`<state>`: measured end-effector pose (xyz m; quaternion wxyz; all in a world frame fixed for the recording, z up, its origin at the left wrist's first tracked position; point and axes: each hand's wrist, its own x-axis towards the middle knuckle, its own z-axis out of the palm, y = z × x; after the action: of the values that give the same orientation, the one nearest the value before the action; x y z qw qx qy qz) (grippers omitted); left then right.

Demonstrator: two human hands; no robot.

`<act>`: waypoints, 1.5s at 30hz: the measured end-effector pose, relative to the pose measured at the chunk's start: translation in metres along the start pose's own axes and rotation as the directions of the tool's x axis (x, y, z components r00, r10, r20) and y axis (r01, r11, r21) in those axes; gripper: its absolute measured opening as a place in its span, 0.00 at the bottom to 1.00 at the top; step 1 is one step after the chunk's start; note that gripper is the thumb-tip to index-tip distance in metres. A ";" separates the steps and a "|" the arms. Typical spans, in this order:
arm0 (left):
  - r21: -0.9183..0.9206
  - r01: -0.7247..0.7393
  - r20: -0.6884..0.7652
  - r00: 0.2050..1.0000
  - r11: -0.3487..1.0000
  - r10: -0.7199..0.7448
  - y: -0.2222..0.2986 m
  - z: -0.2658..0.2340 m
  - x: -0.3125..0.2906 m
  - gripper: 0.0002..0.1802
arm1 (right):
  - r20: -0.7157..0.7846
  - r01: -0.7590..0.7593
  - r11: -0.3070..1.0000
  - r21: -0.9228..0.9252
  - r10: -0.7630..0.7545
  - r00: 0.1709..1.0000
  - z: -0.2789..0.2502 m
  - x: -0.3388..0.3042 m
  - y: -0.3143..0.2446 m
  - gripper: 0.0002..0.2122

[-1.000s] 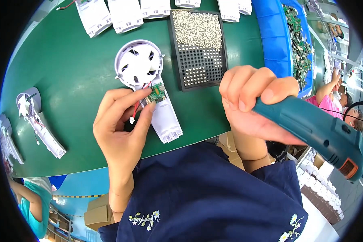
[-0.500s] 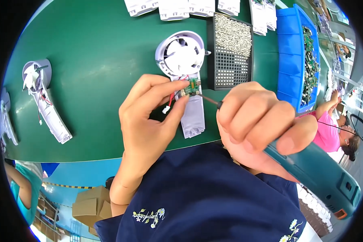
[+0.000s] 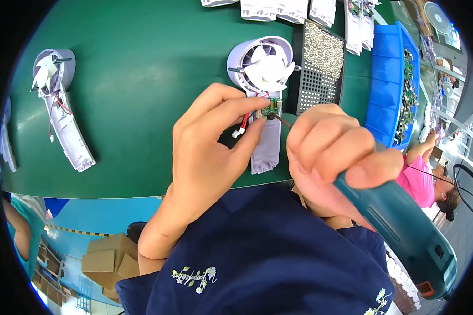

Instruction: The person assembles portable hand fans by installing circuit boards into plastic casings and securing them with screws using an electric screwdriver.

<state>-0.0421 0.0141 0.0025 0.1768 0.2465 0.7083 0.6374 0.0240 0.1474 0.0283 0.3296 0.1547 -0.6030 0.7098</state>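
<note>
A lilac-white handheld fan half (image 3: 267,149) lies on the table, its round head with white blades (image 3: 270,71) pointing away from me. My left hand (image 3: 210,131) pinches a small green circuit board (image 3: 271,106) against the fan's neck with thumb and forefinger. Red and black wires with a white plug (image 3: 238,133) hang beside those fingers. My right hand (image 3: 341,147) is wrapped round a teal electric screwdriver (image 3: 399,226). Its thin bit (image 3: 281,121) reaches to the board's near edge; the very tip and any screw are too small to make out.
A black tray of small screws (image 3: 320,63) stands right of the fan head. Beyond it is a blue bin (image 3: 386,79) of circuit boards. More white housings (image 3: 258,9) line the far side; another fan half (image 3: 71,131) lies left. A person in pink (image 3: 418,181) sits at right.
The fan, tray and bin sit further right in the picture as the view shifted. Both hands stay at the board, and the screwdriver bit still points at its near edge. The fan blades appear turned.
</note>
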 end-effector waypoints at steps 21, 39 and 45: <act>-0.302 0.266 -0.276 0.895 0.916 -0.351 -0.012 -0.098 0.007 0.13 | -0.693 -0.079 0.990 -0.119 -0.026 0.720 -0.125 -0.006 -0.136 0.37; -0.401 0.226 -0.177 0.931 0.888 -0.318 -0.037 -0.134 0.133 0.15 | -0.539 -0.541 -0.099 -0.835 0.343 0.769 -0.254 0.050 -0.132 0.13; -0.374 0.182 -0.198 0.942 0.909 -0.270 -0.042 -0.114 0.160 0.14 | -0.424 -0.339 -0.285 -0.897 0.330 0.844 -0.270 0.034 -0.121 0.16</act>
<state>-0.2420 0.0106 -0.0147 0.2022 0.0462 0.6234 0.7539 0.1262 0.4221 0.0801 0.1164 -0.3258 -0.9361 0.0640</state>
